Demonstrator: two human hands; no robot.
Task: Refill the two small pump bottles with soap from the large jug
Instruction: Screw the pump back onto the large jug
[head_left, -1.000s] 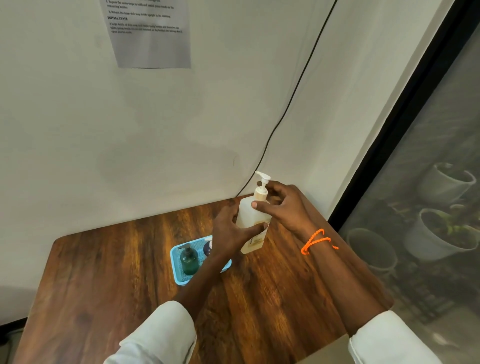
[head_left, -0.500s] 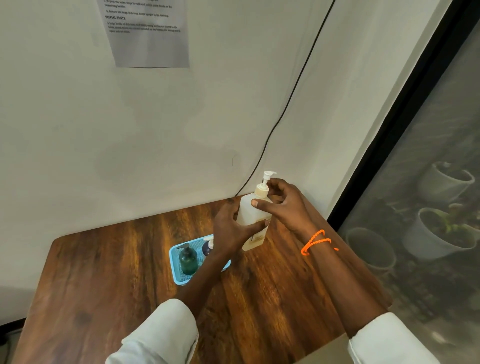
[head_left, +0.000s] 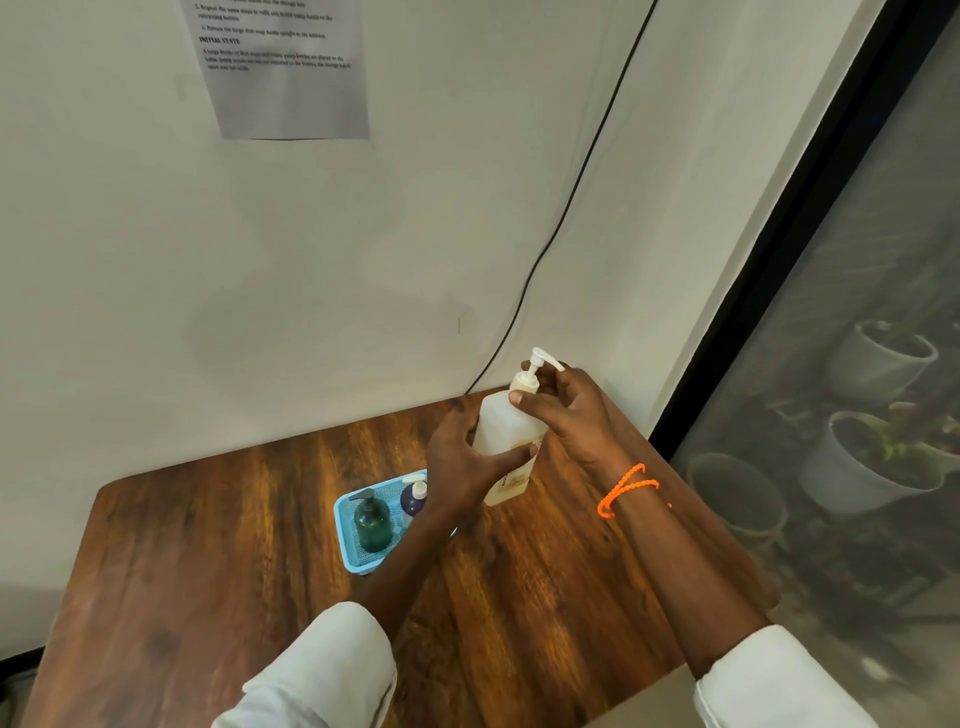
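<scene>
Left hand (head_left: 462, 462) is wrapped round the body of the big jug (head_left: 506, 441), fingers closed on it to stop it spinning, i think, bc the right hand (head_left: 566, 410) has its fingers pinched shut on the pump collar (head_left: 524, 383), prob to unscrew it. Jug's upright, at or just above the desk (head_left: 545, 597), back right near the wall. Green bottle (head_left: 371, 522) & blue bottle (head_left: 414, 500) sit in the blue tray (head_left: 345, 540) just left of it, pumps on, so nothing's refilled yet imo.
</scene>
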